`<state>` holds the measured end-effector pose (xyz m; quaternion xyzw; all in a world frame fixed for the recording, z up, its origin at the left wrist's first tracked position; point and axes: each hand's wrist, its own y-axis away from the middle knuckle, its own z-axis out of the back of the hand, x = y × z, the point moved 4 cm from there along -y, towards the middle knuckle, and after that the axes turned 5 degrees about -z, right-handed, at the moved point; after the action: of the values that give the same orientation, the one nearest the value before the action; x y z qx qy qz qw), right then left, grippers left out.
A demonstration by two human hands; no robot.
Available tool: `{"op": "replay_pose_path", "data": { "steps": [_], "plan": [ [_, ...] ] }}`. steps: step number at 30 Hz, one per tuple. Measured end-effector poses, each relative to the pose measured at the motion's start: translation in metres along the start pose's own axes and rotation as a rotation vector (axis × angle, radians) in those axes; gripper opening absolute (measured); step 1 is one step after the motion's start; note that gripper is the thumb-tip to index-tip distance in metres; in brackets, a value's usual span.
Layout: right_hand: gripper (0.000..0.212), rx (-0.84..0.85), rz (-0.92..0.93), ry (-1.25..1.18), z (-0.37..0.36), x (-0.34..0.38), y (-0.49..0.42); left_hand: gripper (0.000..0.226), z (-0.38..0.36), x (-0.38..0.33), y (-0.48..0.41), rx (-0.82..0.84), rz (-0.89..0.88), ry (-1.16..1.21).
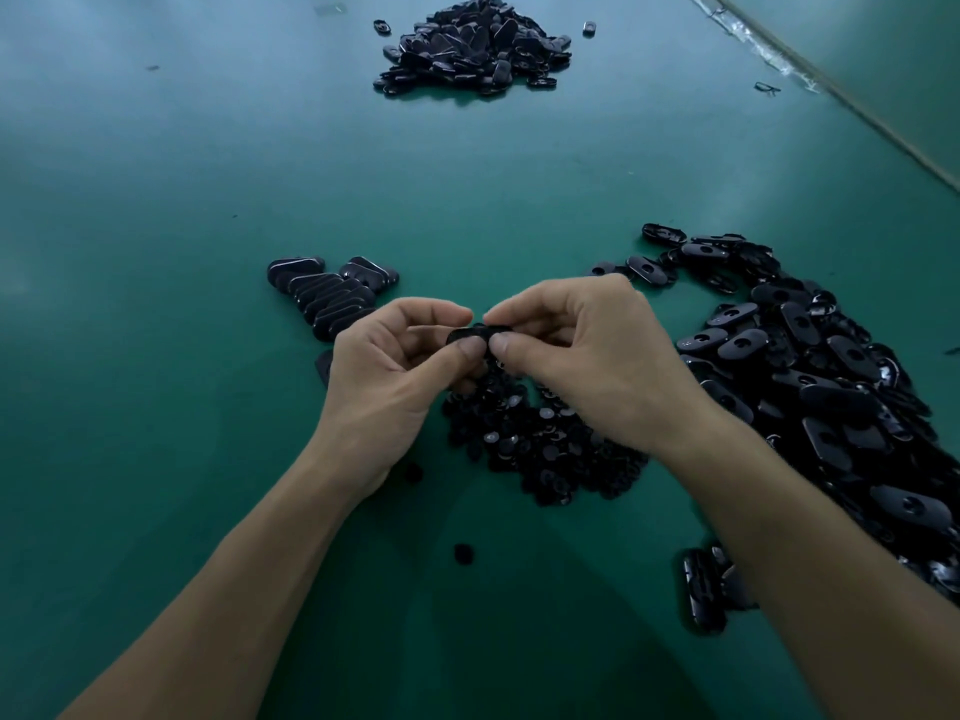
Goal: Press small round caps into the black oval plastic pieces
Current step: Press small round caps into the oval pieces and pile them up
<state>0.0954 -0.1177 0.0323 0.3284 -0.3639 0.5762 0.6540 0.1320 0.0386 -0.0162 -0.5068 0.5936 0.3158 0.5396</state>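
1. Forearms are seen entering from the bottom edge, with a stray cap (463, 553) left alone on the green surface (182, 381) between them. A small clump (702, 595) of oval pieces lies just beside the right forearm.
2. A pile of caps (540, 449) is kept directly under the hands, judged to be placed there so the next cap can be taken with little reach.
3. One oval piece (475, 335) is held in the air above that pile, between both hands. The grip of the left hand (387, 374) is clamped on its left end, and the grip of the right hand (587, 350) is clamped on its right end. In each, the forefinger is set over the piece and the thumb against its near edge. The thumb tips are placed side by side, a hold judged suited to squeezing a cap into the hole. Whether a cap is already seated cannot be told, since the fingers cover it.
4. A large heap (810, 366) of oval pieces with open holes is spread at the right, probably the supply still to be fitted.
5. A neat overlapping row (324, 296) of pieces showing no holes is laid just beyond the left hand, likely the finished ones set aside in order.
6. A far pile (478, 46) of black pieces is seen well apart; its state cannot be told.
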Motion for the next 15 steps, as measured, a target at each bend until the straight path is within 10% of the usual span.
{"op": "replay_pose_path", "data": {
  "steps": [15],
  "plan": [
    [0.011,-0.029,-0.063,0.035,0.0018,-0.0011,-0.0003,0.019,-0.0045,0.0002,0.0021,-0.031,0.028,-0.071]
  ]
}}
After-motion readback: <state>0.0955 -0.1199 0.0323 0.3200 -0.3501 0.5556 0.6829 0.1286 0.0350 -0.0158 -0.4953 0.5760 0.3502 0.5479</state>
